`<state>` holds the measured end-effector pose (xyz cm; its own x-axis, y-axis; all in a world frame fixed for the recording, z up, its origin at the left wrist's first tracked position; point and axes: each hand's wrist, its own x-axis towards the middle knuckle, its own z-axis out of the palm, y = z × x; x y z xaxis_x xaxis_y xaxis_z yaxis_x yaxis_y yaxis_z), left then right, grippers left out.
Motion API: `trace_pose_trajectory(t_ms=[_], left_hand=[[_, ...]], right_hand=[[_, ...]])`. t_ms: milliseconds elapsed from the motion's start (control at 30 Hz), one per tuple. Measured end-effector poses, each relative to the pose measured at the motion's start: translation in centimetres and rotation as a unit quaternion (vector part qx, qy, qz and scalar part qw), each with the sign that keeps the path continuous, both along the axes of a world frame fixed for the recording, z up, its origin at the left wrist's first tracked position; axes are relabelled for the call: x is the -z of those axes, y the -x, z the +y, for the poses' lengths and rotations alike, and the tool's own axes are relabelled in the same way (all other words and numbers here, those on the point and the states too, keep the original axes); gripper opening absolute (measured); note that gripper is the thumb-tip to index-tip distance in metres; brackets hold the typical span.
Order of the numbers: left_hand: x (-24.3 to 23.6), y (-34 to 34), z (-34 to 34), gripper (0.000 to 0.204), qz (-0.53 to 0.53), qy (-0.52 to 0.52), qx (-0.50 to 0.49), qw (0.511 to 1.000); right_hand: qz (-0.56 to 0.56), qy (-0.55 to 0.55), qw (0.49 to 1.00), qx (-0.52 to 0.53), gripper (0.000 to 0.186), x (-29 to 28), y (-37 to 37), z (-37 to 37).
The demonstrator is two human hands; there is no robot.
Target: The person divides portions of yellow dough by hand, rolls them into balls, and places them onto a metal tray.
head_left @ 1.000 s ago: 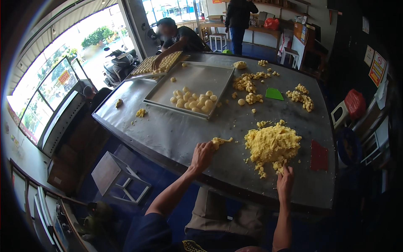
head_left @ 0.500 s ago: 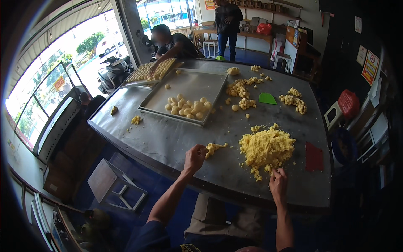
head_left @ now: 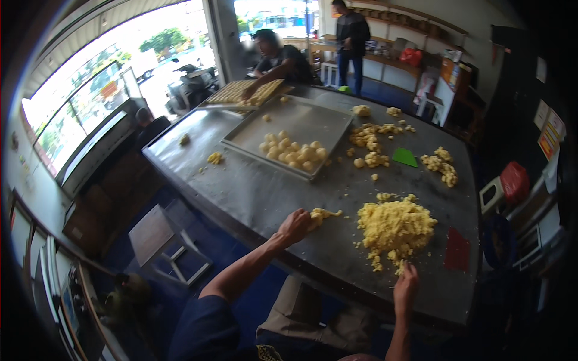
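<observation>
The left hand (head_left: 295, 225) rests on the metal table (head_left: 253, 192), its fingers closed over a small lump of yellow dough (head_left: 324, 213) that protrudes just beyond the fingertips. The right hand (head_left: 406, 286) lies flat near the table's front edge with fingers loosely spread, holding nothing, its fingertips touching loose crumbs at the foot of the large dough pile (head_left: 394, 225), which sits directly ahead of it and to the right of the left hand. Farther ahead of the left hand stands a tray (head_left: 313, 120) of dough balls (head_left: 292, 153).
</observation>
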<state>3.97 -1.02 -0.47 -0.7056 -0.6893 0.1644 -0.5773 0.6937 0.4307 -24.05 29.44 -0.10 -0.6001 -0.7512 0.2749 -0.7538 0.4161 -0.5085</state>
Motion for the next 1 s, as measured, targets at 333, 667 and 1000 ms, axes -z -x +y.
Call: trace_pose_trajectory(t_ms=[333, 667, 1000], left_hand=[[-0.9, 1.5, 9.3, 0.024, 0.093, 0.047, 0.027, 0.994], [0.1, 7.1, 6.5, 0.034, 0.112, 0.288, 0.007, 0.951], [0.7, 9.4, 3.8, 0.046, 0.021, 0.205, 0.137, 0.969]], right_hand=[[0.048, -0.118, 0.990, -0.051, 0.039, -1.1, 3.6, -2.0], [-0.006, -0.010, 1.000, -0.019, 0.050, 0.3, 1.4, 0.2], [0.101, -0.097, 0.986, -0.091, 0.039, -2.4, 3.8, -1.8]])
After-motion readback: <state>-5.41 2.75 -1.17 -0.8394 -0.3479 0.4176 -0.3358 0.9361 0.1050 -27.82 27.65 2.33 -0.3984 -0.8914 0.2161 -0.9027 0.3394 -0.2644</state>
